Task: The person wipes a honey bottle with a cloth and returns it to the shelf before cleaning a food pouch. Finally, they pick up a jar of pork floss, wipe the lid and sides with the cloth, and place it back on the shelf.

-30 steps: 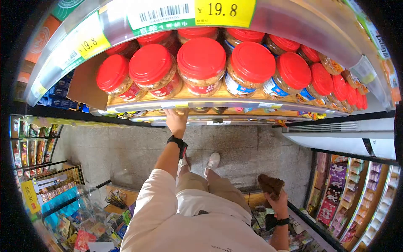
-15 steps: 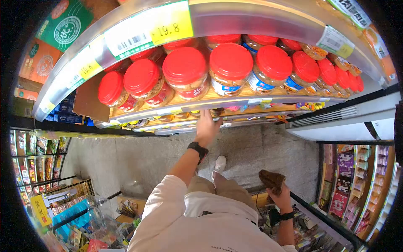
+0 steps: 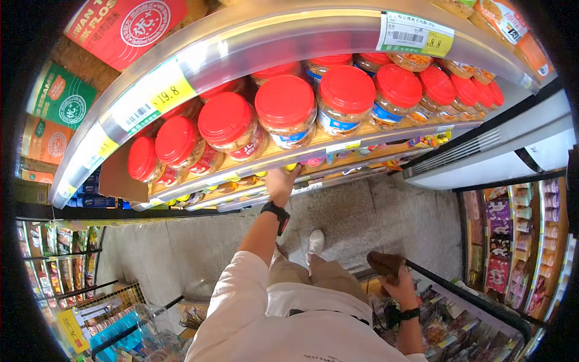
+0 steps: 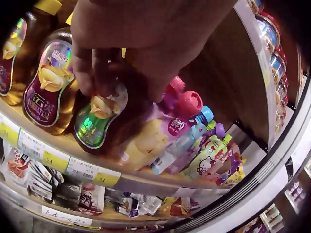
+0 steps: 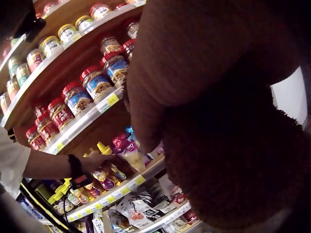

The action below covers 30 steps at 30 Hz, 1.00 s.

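My left hand (image 3: 280,186) reaches under the shelf of red-lidded jars, to a lower shelf. In the left wrist view its fingers bend down around the upper part of a bottle of amber liquid (image 4: 95,130) with a shiny green and yellow label; the bottle's top is hidden behind the hand. A similar bottle with a purple label (image 4: 50,87) stands just left of it. To its right are pink pouches (image 4: 150,136) with screw caps. Low by the cart, my right hand (image 3: 400,288) grips a fuzzy brown cloth (image 3: 386,264), which fills much of the right wrist view.
Red-lidded jars (image 3: 284,101) line the shelf above my left hand. Small packets (image 4: 90,196) lie on the shelf below the bottles. A white cooler-like unit (image 3: 482,163) stands to the right. A black-railed rack of goods (image 3: 464,295) is beside my right arm.
My left hand has moved from the shelf edge rightward along the shelf and in among the bottles. The view has shifted right along the jars. The right hand keeps the brown cloth low.
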Tool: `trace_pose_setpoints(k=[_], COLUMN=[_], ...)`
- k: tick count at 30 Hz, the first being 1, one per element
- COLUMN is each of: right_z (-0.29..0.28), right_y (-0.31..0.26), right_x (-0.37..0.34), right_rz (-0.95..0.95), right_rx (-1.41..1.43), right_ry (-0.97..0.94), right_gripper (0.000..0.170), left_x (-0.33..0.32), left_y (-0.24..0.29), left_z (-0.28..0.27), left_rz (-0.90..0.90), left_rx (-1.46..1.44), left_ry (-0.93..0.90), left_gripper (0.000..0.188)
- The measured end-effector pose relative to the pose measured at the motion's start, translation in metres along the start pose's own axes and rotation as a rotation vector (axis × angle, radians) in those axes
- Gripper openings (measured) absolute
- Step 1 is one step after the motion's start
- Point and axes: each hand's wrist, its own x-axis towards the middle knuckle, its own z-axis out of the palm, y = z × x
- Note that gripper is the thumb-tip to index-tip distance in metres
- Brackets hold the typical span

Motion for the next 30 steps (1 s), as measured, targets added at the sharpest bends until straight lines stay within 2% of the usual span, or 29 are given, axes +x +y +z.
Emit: trace_pose_setpoints(k=[1,3,4,7,9,11,13,16,18,19,20,21,22,24,25,27,28,30], right_z=[0.001,0.004,0.005,0.004,0.000,0.014,0.013,-0.007,-0.013,-0.001,0.018,0.025,0.029,0.016,0.021,0.036,0.039,0.045], right_y=[0.003,0.010,0.010,0.001,-0.005,0.021,0.011,-0.020,-0.036,-0.023,0.001,0.000,-0.001,-0.054,-0.062,-0.076,-0.091,-0.125], right_x=[-0.001,-0.001,0.000,0.004,0.010,0.009,0.012,0.025,0.034,0.040,0.049,0.054,0.056,0.079,0.090,0.109,0.115,0.123], right_rz=[-0.001,-0.057,-0.062,-0.151,-0.126,-0.155,-0.190,-0.127,-0.028,-0.030,0.099,0.230,0.228,0.251,0.243,0.288,0.278,0.325], right_rx=[0.000,0.056,0.059,-0.069,0.076,0.047,0.024,0.040,0.343,0.355,0.390,0.421,0.429,0.634,0.639,0.792,0.797,1.090], right_ry=[0.001,-0.003,-0.002,0.099,0.056,0.097,0.133,0.041,-0.113,-0.113,-0.118,-0.127,-0.132,-0.189,-0.199,-0.373,-0.384,-0.705], right_gripper=[0.046,0.055,0.055,0.046,0.048,0.047,0.045,0.046,0.043,0.043,0.041,0.041,0.041,0.046,0.046,0.053,0.053,0.052], left_x=[-0.002,-0.005,-0.009,-0.016,-0.025,-0.038,-0.049,-0.067,-0.084,-0.093,-0.099,-0.106,-0.113,-0.127,-0.134,-0.147,-0.154,-0.167], left_y=[-0.003,-0.014,-0.017,-0.023,-0.026,-0.027,-0.024,-0.026,-0.021,-0.015,-0.009,-0.003,0.001,0.012,0.019,0.032,0.037,0.047], left_z=[0.003,0.010,0.011,0.016,0.015,0.009,-0.003,-0.017,-0.037,-0.051,-0.065,-0.076,-0.087,-0.110,-0.124,-0.150,-0.161,-0.179], left_rz=[0.001,0.159,0.161,0.384,0.373,0.375,0.411,0.455,0.425,0.426,0.430,0.485,0.538,0.532,0.545,0.606,0.604,0.613], left_rx=[-0.001,-0.008,-0.006,-0.158,-0.171,-0.159,-0.178,-0.177,-0.179,-0.160,-0.148,-0.172,-0.197,-0.199,-0.217,-0.252,-0.240,-0.315], left_ry=[0.001,0.105,0.110,0.254,0.231,0.215,0.214,0.233,0.104,0.066,0.064,0.029,-0.005,-0.028,-0.080,-0.140,-0.132,-0.193], left_gripper=[0.059,0.063,0.063,0.057,0.056,0.052,0.052,0.052,0.052,0.050,0.050,0.051,0.051,0.052,0.051,0.052,0.052,0.056])
